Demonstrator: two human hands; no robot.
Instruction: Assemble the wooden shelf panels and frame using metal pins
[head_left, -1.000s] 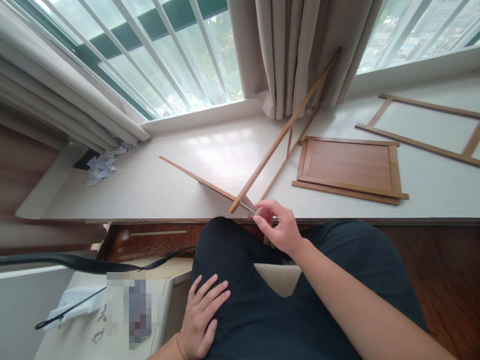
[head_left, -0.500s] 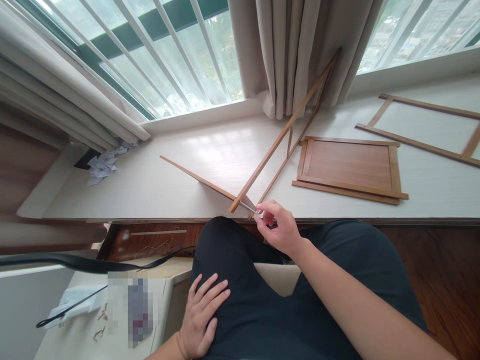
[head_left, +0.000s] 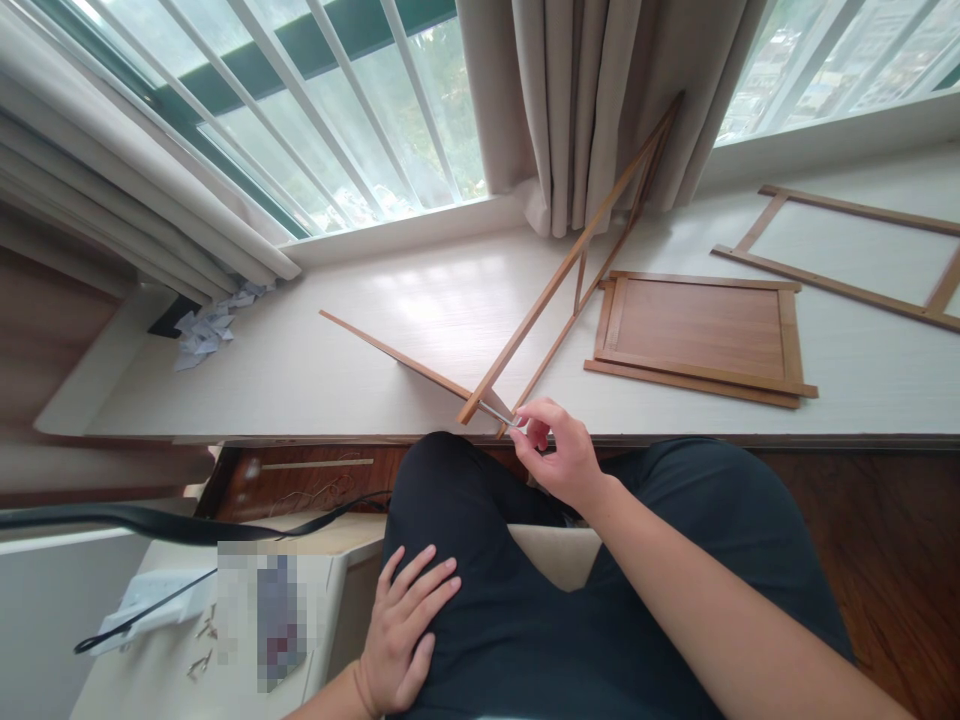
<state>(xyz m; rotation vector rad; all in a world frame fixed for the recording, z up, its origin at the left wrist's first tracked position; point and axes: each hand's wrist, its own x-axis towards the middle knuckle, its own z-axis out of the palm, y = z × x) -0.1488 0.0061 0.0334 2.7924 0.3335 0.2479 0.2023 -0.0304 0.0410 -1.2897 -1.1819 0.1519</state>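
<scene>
My right hand [head_left: 556, 448] pinches the end of a thin silver hex key [head_left: 496, 414] between thumb and fingers. The far end of the key meets the near end of a wooden ladder-like frame [head_left: 541, 312], which stands on its edge and slants back toward the curtain. Joined at that corner is a wooden panel [head_left: 397, 356] seen nearly edge-on, reaching out to the left. Fingers spread, my left hand [head_left: 411, 625] lies flat on my left thigh, holding nothing.
On the white sill [head_left: 247, 390], a framed wooden panel [head_left: 697, 320] lies right of centre, with another open frame [head_left: 825, 275] beyond it. Paper scraps [head_left: 202, 332] lie at the left. Small metal screws [head_left: 200, 664] rest on a white cabinet [head_left: 150, 685] at lower left, below a black strap [head_left: 187, 524].
</scene>
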